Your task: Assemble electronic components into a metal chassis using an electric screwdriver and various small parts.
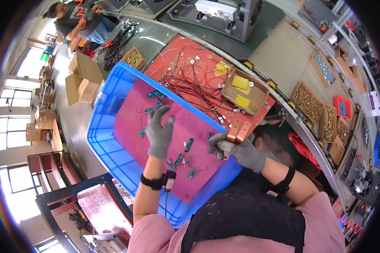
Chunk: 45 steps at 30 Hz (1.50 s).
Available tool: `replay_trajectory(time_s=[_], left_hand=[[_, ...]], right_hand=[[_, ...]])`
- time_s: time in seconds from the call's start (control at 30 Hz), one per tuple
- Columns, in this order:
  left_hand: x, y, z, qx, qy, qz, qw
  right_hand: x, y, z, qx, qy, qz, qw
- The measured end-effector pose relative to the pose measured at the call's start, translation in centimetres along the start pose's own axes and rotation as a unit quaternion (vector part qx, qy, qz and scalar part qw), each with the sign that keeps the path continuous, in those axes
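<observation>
Copper-coloured blocks [239, 130], joined side by side, are clamped in the gloved right hand [236, 151] at the right rim of the blue bin [109, 139]. The gloved left hand [159, 131] is held over the middle of the bin with its fingers spread and nothing gripped. A pink mat [131, 114] is laid inside the bin, and small green boards [189, 144] are scattered on it, just below and beside the left hand. Red wires [190, 86] are tangled beyond the bin's far rim, with a cardboard box [245, 92] beside them.
</observation>
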State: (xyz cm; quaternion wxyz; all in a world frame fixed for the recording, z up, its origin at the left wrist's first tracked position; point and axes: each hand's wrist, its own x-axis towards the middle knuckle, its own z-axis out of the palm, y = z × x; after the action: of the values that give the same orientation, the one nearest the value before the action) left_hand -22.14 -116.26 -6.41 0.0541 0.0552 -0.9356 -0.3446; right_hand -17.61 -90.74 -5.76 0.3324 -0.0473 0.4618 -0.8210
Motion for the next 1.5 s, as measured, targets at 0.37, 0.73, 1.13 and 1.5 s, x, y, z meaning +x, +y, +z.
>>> replay_trajectory(time_s=[0.37, 0.73, 1.13, 1.5], left_hand=[[-5.8, 12.8, 1.4, -0.227, -0.093, 0.084, 0.966], [-5.8, 18.0, 6.0, -0.224, -0.261, 0.103, 0.933], [-4.6, 21.6, 13.6, -0.273, -0.339, 0.08, 0.897], [-5.9, 30.5, 21.5, -0.185, -0.308, -0.05, 0.932]], right_hand=[[-4.2, -3.6, -1.2, 0.033, -0.079, -0.08, 0.993], [-8.2, -4.6, -4.9, -0.139, 0.186, -0.071, 0.97], [-14.8, -8.4, -17.3, -0.088, 0.317, -0.094, 0.94], [-11.7, -13.8, -42.9, -0.416, 0.422, 0.056, 0.804]])
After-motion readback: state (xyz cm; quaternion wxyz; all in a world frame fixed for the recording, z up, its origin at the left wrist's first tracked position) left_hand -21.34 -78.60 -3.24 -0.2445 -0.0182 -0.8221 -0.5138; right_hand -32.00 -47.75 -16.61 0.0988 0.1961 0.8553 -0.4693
